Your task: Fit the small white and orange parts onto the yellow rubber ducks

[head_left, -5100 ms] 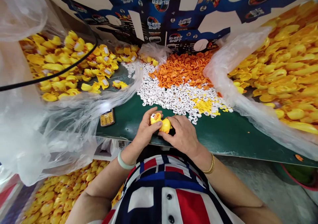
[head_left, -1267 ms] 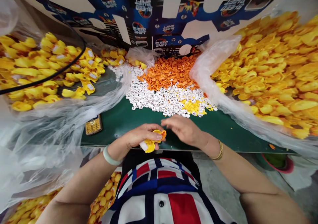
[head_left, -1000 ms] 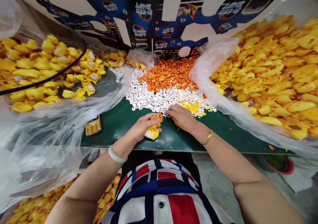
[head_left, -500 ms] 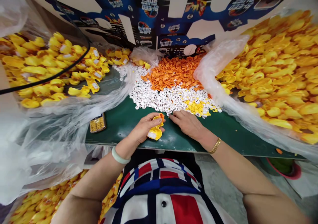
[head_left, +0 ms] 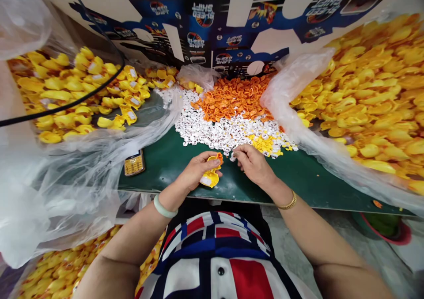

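My left hand is closed around a yellow plastic duck shell half, its hollow side showing and an orange beak piece at its top end. A pale label patch lies inside the shell. Just to the right, my right hand pinches a small white eye piece between thumb and fingertips, near the front edge of a pile of white eye pieces with black dots. The two hands are apart, both low over the green tabletop.
Orange beak pieces are heaped behind the white ones, with small yellow pieces at their right. Yellow duck shells fill plastic-lined heaps at left and right. A keypad phone lies left. A black cable crosses the left side.
My right hand has drawn back slightly from the pile's edge, with a white eye piece now visible at its fingertips. The left hand keeps hold of the duck shell half.
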The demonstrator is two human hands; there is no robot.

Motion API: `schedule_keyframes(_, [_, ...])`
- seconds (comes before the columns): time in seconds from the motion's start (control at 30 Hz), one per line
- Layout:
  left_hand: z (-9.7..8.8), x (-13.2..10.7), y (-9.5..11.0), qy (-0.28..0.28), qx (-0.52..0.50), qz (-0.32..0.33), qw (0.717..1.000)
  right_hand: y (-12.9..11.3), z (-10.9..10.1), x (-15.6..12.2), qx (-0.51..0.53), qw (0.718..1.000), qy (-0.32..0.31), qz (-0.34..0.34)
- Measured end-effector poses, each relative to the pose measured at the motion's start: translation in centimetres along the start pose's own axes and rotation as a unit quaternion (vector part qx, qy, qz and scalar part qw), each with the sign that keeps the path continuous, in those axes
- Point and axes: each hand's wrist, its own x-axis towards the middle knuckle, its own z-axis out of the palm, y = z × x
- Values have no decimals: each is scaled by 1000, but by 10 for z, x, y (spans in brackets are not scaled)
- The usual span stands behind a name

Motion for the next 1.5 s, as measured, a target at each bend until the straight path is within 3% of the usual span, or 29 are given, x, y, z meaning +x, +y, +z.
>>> schedule_keyframes(0.07, [0,0,0,-7,0,3,1000,-7,10,-3,87,996,-5,31])
schedule_keyframes(0.13, [-3,0,0,-14,-3,4,1000,-11,20,-5,107,994,2,25])
schedule_keyframes(0.3, [-12,-1,0,-49,-46,17,998,-6,36,-9,-20,993,47,-103])
schedule_keyframes(0.43, [-16,-2,-1,-56,-58,26,996,-3,36,-10,-13,991,12,-135])
schedule_keyframes(0.6, [-15,-5,-1,-65,-30,15,997,-3,32,-6,127,988,-53,-75])
schedule_keyframes(0.73, [-14,-6,0,-66,-16,7,998,-1,33,-3,278,955,-98,25])
schedule_keyframes(0.9, [-12,-6,0,-63,-14,-4,998,3,33,0,371,923,-79,61])
schedule_keyframes(1.07, [-7,-4,0,-32,-15,0,999,1,28,-2,360,932,-36,32])
schedule_keyframes(1.23, [-3,-2,0,-22,-6,10,1000,-5,26,-4,319,945,-69,10])
schedule_keyframes(1.5, [4,-5,-10,42,42,76,995,-1,27,-7,205,977,-18,-61])
